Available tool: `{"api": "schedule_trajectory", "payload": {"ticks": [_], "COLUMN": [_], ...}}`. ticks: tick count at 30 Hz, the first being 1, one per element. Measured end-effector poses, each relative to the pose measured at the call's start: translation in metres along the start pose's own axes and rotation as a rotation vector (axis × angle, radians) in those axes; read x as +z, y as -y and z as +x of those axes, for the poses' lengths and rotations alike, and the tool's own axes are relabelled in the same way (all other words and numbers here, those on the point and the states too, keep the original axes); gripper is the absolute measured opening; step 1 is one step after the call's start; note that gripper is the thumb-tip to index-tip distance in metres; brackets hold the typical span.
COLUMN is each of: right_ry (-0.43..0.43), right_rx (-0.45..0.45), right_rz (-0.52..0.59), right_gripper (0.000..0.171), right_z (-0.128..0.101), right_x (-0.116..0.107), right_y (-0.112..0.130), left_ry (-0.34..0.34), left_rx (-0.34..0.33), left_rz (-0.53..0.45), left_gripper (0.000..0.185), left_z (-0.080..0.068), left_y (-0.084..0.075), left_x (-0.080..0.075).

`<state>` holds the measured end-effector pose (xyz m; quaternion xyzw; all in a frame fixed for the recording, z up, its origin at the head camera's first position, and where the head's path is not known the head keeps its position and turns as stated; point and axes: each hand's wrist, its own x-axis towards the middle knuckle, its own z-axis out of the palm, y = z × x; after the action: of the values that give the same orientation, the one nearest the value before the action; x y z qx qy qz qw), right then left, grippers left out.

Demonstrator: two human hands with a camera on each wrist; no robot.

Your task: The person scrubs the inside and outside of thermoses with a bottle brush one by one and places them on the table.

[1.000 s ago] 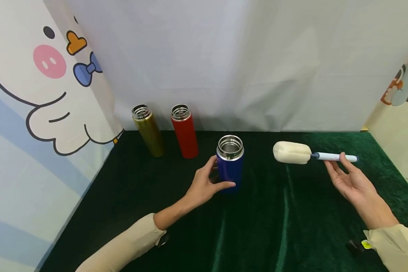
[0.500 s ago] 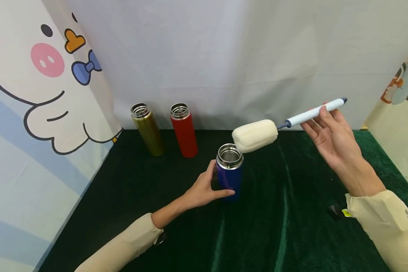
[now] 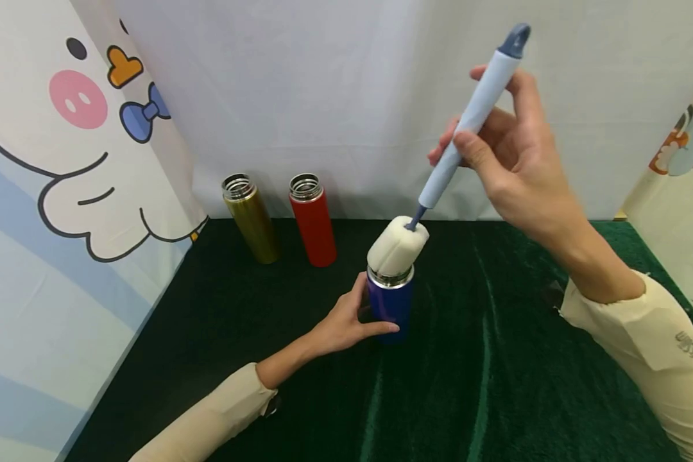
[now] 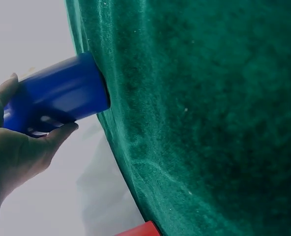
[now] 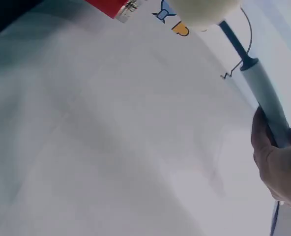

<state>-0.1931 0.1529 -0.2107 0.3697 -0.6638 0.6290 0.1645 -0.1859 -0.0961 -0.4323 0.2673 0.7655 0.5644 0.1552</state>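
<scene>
Holding the blue bottle (image 3: 390,303) upright on the green cloth (image 3: 531,385), thumb and fingers of the left hand (image 3: 343,324) spread round it. Gripping the brush handle (image 3: 468,125) between thumb and fingers of the right hand (image 3: 520,157), tilted toward one o'clock. At the bottle's mouth with the white sponge head (image 3: 397,247), seven o'clock from the handle.

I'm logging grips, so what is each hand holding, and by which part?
Right hand: the sponge brush, by its handle. Left hand: the blue bottle, around its body.

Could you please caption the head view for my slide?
Left hand grips blue bottle; right hand holds sponge brush at bottle's mouth.
</scene>
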Motion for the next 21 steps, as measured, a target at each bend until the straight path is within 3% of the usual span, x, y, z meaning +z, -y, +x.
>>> {"api": "schedule_trajectory", "payload": {"ticks": [3,6,15,21], "right_ry": [0.071,0.114,0.195,0.331], "right_rx": [0.028,0.044,0.122,0.148], "right_rz": [-0.189,-0.3,-0.324,-0.335], "right_gripper": [0.05,0.051,0.054,0.048], "right_z": [0.003,0.001,-0.016,-0.045], "right_x": [0.015,0.027,0.046,0.05], "right_y": [0.005,0.004,-0.032,-0.067], "left_ry": [0.004,0.008,0.013,0.049], "left_rx": [0.0,0.002,0.025,0.039], "left_rz": [-0.001,-0.002,0.025,0.071], "left_gripper": [0.092,0.091,0.09,0.095], "left_z": [0.0,0.0,0.001,-0.001], "left_y": [0.0,0.0,0.002,0.005], "left_x": [0.001,0.001,0.0,-0.001]}}
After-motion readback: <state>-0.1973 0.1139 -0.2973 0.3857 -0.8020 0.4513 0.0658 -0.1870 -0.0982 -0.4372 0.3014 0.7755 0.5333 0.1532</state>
